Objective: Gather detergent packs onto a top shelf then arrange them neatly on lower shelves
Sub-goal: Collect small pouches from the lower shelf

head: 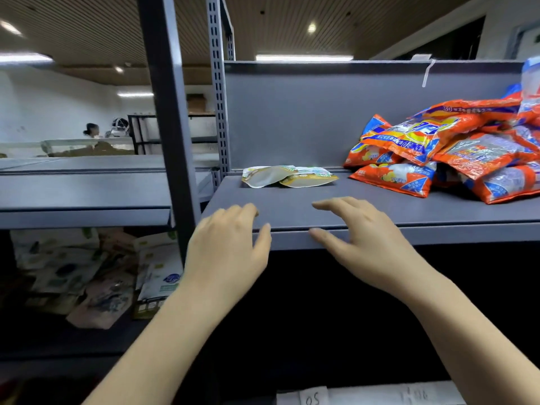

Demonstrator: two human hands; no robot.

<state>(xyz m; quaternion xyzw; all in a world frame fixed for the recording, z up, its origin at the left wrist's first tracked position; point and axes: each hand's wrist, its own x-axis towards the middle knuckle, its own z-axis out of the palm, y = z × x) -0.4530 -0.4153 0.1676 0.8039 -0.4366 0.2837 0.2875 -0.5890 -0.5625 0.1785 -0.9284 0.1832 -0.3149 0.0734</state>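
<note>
Several orange detergent packs (pixel 455 153) lie in a loose heap on the right part of the grey top shelf (pixel 292 211). Two flat yellow-and-white pouches (pixel 289 176) lie at the back of the shelf, left of the heap. My left hand (pixel 230 247) hovers at the shelf's front edge with relaxed fingers, holding nothing. To its right, my right hand (pixel 359 238) reaches over the same edge, fingers spread and empty. Both hands are well short of the packs.
A grey upright post (pixel 169 118) stands just left of my left hand. Beyond it, a lower shelf holds several pale pouches (pixel 96 276). A paper label (pixel 314 397) sits at the bottom. A person (pixel 92 130) is far off at the left. A white tag (pixel 427 72) hangs from the back panel.
</note>
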